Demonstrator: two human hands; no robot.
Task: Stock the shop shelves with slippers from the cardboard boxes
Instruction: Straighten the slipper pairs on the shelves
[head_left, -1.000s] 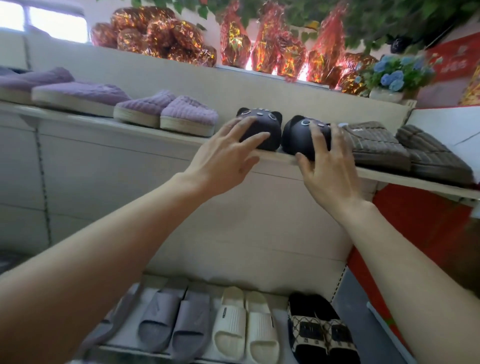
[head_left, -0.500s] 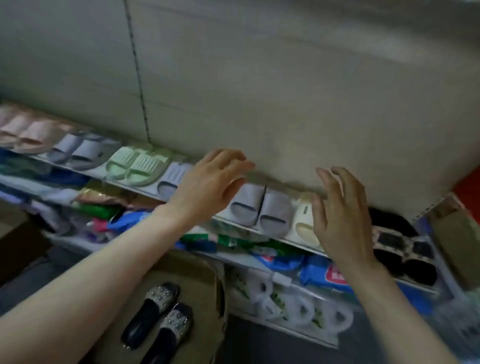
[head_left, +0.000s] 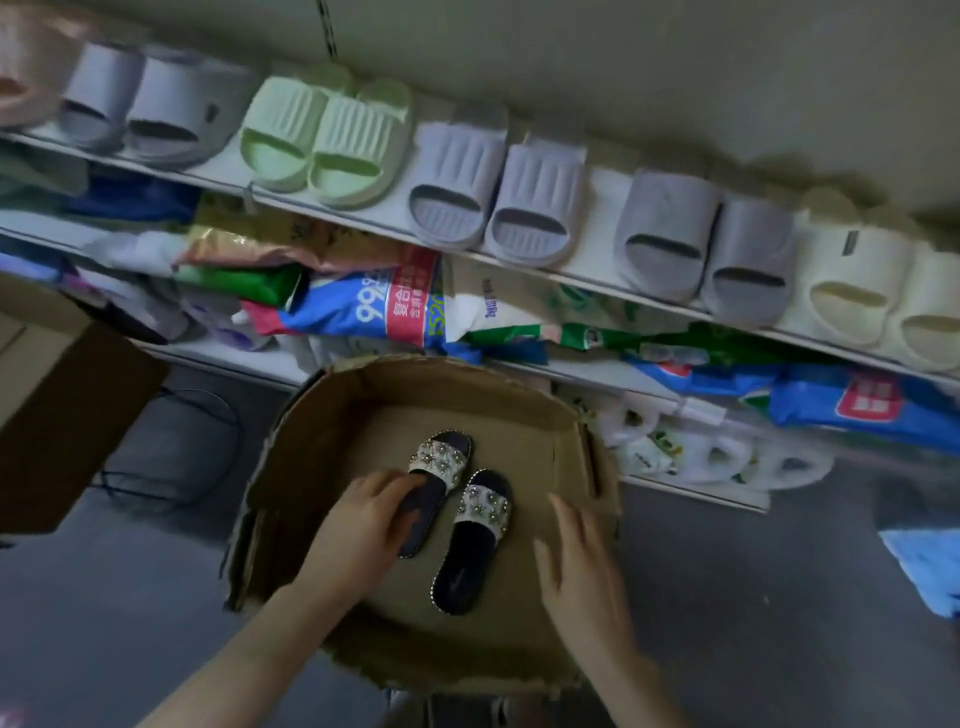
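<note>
An open cardboard box (head_left: 447, 382) stands on the floor below the shelves. Two black slippers with beaded white straps lie inside it. My left hand (head_left: 363, 525) reaches into the box and grips the heel end of the left slipper (head_left: 441, 460), covering part of its sole. The right slipper (head_left: 470, 556) lies free beside it. My right hand (head_left: 584, 577) hovers open over the box's right side, fingers spread, touching nothing. Above, the slipper shelf (head_left: 597, 283) carries pairs of lilac, green (head_left: 327, 140), grey and cream slides.
Under the slipper shelf lie bagged goods (head_left: 395, 306) and wrapped toilet rolls (head_left: 717, 457). A second cardboard box (head_left: 57, 415) stands at the left, with a dark cable (head_left: 171, 441) on the grey floor beside it. A blue item (head_left: 930, 566) sits at the right edge.
My view dropped from the upper shelf to the floor box. Both hands left the black cat-face slippers and came down; the left now holds a beaded slipper, the right is over the box.
</note>
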